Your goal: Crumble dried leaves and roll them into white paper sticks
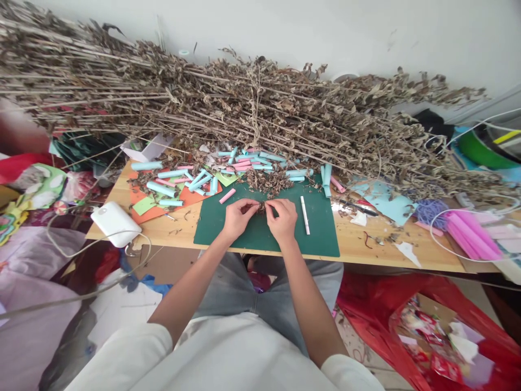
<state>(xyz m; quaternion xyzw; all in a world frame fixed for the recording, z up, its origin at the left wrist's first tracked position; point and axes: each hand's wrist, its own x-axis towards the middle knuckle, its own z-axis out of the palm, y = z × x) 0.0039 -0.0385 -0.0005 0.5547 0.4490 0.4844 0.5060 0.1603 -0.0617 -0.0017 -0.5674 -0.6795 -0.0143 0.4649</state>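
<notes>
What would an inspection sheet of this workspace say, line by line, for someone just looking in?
Surface: wooden table, with a green cutting mat at its front edge.
Job's things: dried leaf bits at the fingertips; a leaf pile just beyond.
Clutter: blue paper rolls, pink paper rolls, a white pen-like stick, purple strands.
Hands: left hand and right hand pinch close together over the mat.
Cables: a pale cable loops by a white box-shaped device; another white cable on the right.
Surroundings: bundled dried stalks behind, pale wall, red plastic bag with wrappers below.
</notes>
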